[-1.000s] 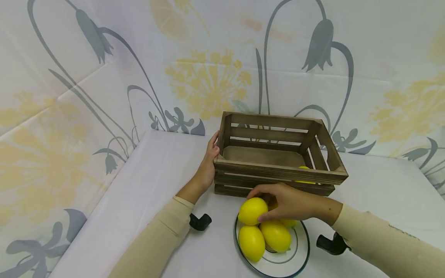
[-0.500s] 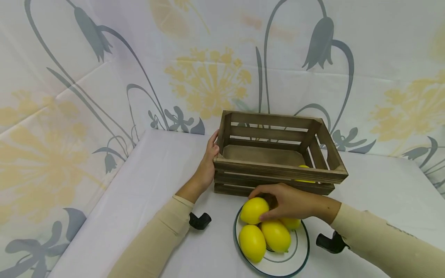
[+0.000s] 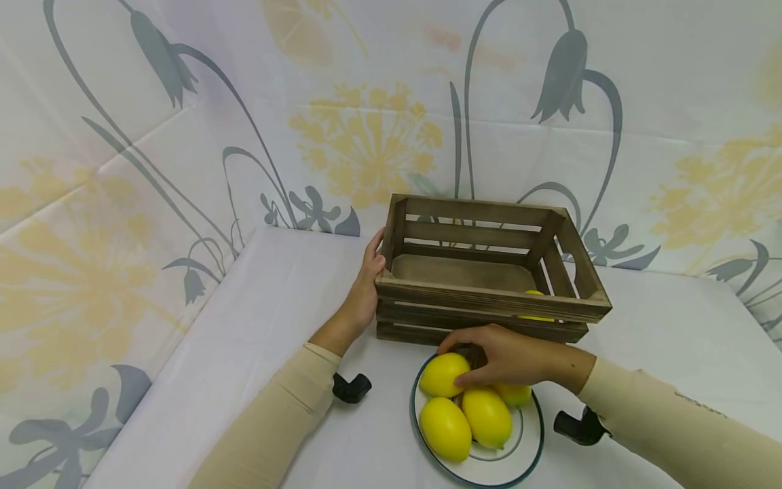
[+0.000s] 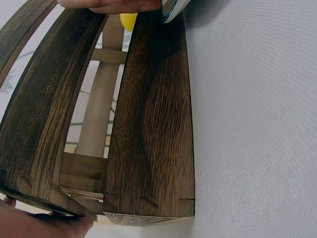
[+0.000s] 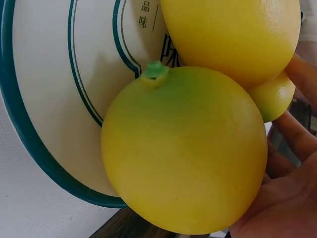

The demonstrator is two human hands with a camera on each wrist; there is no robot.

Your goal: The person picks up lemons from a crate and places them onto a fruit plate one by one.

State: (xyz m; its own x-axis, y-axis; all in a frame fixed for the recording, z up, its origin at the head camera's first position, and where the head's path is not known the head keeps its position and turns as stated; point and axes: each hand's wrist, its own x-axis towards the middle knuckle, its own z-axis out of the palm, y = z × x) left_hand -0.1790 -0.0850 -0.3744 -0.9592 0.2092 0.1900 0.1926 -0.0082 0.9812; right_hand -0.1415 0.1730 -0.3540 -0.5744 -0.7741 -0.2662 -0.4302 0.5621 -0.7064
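My left hand [image 3: 364,285] grips the left end of a brown slatted wooden crate [image 3: 489,293]; in the left wrist view its fingers [image 4: 59,225] show at the crate's end. My right hand [image 3: 510,354] reaches over a white plate [image 3: 522,451] with a dark green rim, in front of the crate. Its thumb and fingers hold a yellow lemon [image 3: 444,374] low at the plate's back left. Other lemons lie beside it: one in front [image 3: 444,429], one in the middle [image 3: 487,417], and one partly hidden under the hand [image 3: 513,394]. A large lemon [image 5: 183,148] fills the right wrist view.
Another lemon [image 3: 536,307] lies inside the crate at its right end, partly behind the front slats. Black fittings [image 3: 351,389] show at both wrists. A white cloth covers the table [image 3: 293,272], and a flowered curtain [image 3: 379,81] hangs behind the crate.
The lemon in my right hand has moved slightly down onto the plate, and the front and middle lemons have shifted a little right. The left hand and crate stay still.
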